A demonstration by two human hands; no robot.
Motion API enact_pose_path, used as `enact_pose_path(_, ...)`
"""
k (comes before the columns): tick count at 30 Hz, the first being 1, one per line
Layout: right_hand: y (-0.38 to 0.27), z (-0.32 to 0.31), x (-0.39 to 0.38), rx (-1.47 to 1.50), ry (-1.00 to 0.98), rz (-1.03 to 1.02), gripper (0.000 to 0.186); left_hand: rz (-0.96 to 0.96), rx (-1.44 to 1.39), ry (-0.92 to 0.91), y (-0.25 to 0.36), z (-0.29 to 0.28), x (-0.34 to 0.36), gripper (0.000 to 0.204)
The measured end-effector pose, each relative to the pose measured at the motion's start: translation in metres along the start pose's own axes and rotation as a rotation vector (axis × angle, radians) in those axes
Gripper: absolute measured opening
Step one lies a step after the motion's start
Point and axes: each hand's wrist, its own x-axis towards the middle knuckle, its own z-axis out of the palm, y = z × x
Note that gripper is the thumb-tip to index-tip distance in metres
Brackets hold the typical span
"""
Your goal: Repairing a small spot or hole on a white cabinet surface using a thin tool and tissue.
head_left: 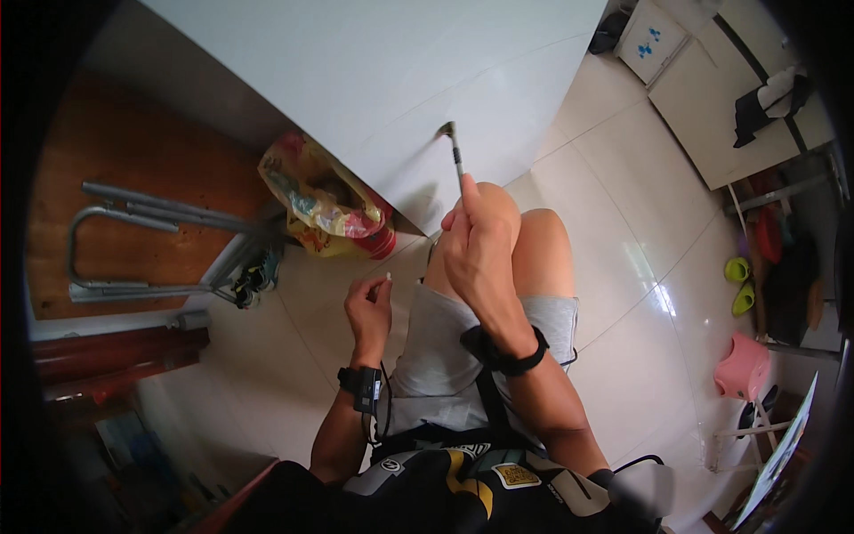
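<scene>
My right hand (480, 245) is closed round the handle of a small hammer (457, 158), in front of my bent knees. The hammer's dark head points away from me and is close to a large white panel (480, 76); I cannot tell whether it touches. A faint shadow falls on the panel beside the head. Lower and to the left, my left hand (367, 311) pinches a tiny whitish piece (389, 276) between thumb and fingertips. It is too small to name.
A yellow and red plastic bag (334, 200) stands left of the panel. Folded metal legs (133, 214) on a wooden board lean farther left, with shoes (256, 278) beside them. At right are a pink stool (743, 367), green slippers (738, 285) and a pale cabinet (712, 116).
</scene>
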Motion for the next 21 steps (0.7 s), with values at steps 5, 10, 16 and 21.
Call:
enact_pose_path(5,-0.001,0.015,-0.02,-0.037,-0.099,-0.268,0.045,0.039,-0.082,0.01,-0.005,0.0,-0.004,0.009)
enact_pose_path(10,0.018,0.015,-0.012,-0.096,-0.076,-0.085,0.048,-0.048,-0.057,-0.012,-0.001,0.004,-0.008,0.009)
enact_pose_path(16,0.017,0.031,-0.022,-0.11,-0.139,-0.023,0.049,-0.08,-0.095,-0.021,-0.009,0.002,-0.006,0.01)
enact_pose_path(21,0.006,0.034,-0.036,-0.085,-0.195,-0.205,0.045,-0.067,-0.143,-0.005,-0.017,0.001,-0.005,0.01)
